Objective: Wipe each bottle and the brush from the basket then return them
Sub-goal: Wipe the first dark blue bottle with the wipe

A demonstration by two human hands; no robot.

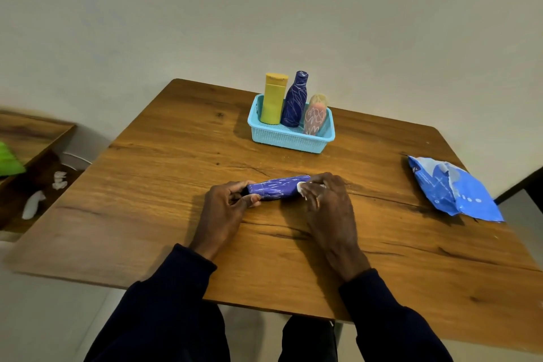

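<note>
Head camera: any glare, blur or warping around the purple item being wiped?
Head view: no glare on the purple item, scribbles legible between the left hand and the right hand holding the wipe. Head view: wide-angle warp splays the table edges; left fringe smeared.

- A tube lies flat on the desk, its ends toward 9 and 3 o'clock.
- The left grip pinches the tube's 9 o'clock end.
- The right grip, fingers curled, presses a wipe on the 3 o'clock end.
- At 12 o'clock from the tube, a basket holds a yellow bottle, a purple bottle and a pink bottle, the pink one leaning.
- A blue pack lies at 3 o'clock, by the desk's edge.
- At 9 o'clock, white wads lie on a lower shelf.
</note>
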